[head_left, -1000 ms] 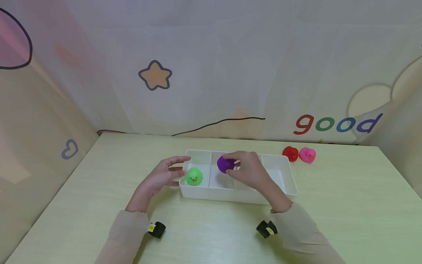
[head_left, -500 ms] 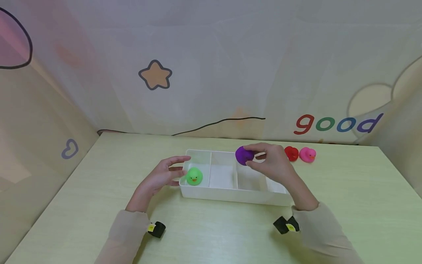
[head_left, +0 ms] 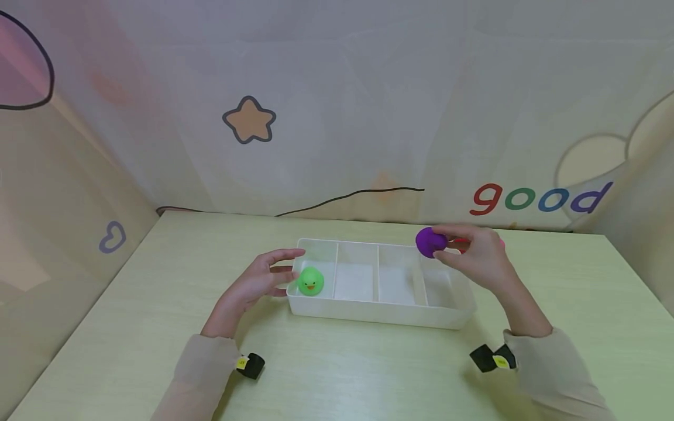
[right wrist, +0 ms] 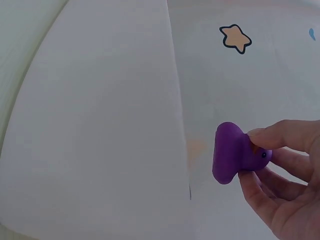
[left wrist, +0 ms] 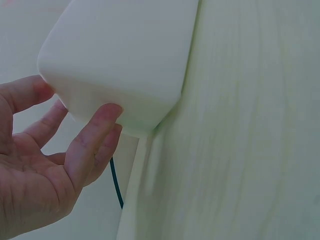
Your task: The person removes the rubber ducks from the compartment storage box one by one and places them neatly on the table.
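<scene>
The right hand [head_left: 479,257] is pinching a purple duck [head_left: 430,241] between thumb and fingers and is holding it in the air, above the far right corner of the white tray [head_left: 368,316]. In the right wrist view the duck [right wrist: 235,152] is lying on its side: its flat base is facing left, its head is pointing right into the fingers [right wrist: 280,140], so its long axis is running about level.

The left hand [head_left: 258,280] is resting with relaxed fingers against the left end of the tray, holding nothing. A green duck [head_left: 310,281] is sitting upright in the leftmost compartment, facing the person.

One second ago the purple duck was over the second compartment; now it is being carried to the right, and the left hand is staying where it was.
</scene>
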Available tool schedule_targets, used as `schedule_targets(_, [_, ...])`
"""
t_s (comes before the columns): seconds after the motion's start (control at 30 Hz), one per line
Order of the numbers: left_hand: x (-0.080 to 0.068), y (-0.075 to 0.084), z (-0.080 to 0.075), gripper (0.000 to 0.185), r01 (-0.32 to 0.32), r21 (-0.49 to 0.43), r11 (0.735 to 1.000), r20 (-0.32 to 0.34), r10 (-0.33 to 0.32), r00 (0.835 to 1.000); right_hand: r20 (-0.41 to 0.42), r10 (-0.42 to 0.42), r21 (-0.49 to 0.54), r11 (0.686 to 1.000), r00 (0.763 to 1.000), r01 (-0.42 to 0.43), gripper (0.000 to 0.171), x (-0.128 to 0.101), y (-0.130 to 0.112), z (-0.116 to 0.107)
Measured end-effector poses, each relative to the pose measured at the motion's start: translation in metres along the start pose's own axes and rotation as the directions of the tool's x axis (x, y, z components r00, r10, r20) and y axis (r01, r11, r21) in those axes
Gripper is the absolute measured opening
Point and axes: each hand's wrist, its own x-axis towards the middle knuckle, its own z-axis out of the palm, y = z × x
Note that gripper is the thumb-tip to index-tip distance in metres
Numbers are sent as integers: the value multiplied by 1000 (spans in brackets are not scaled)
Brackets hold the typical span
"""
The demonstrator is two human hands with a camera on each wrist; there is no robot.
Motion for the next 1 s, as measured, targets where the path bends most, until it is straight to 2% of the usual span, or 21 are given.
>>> schedule_targets(0.27, [1,0,0,47,4,0,1000,-4,-4,1000,-48,28,24,999,998,-27,39,-3,22,-15])
schedule_targets(0.5, [0,1,1,48,2,-17,1000,0,-2,1000,-81,99,72,993,992,-93,45,-7,46,-32])
schedule_targets(0.6, [0,1,1,48,2,-27,1000,5,-2,1000,-95,145,102,986,985,-135,48,-5,66,-39])
schedule_targets(0.73, [1,1,0,48,1,-27,1000,4,-1,1000,-129,204,152,971,971,-184,47,2,106,-46])
schedule_targets(0.87, [1,1,0,48,-4,-24,1000,0,4,1000,-138,242,117,967,960,-227,52,4,119,-54])
schedule_targets(0.93, [1,1,0,48,-4,-26,1000,1,4,1000,-158,260,149,960,952,-238,50,6,131,-57])
schedule_targets(1.0, [1,1,0,48,0,-28,1000,0,0,1000,-163,273,135,958,948,-253,52,9,144,-61])
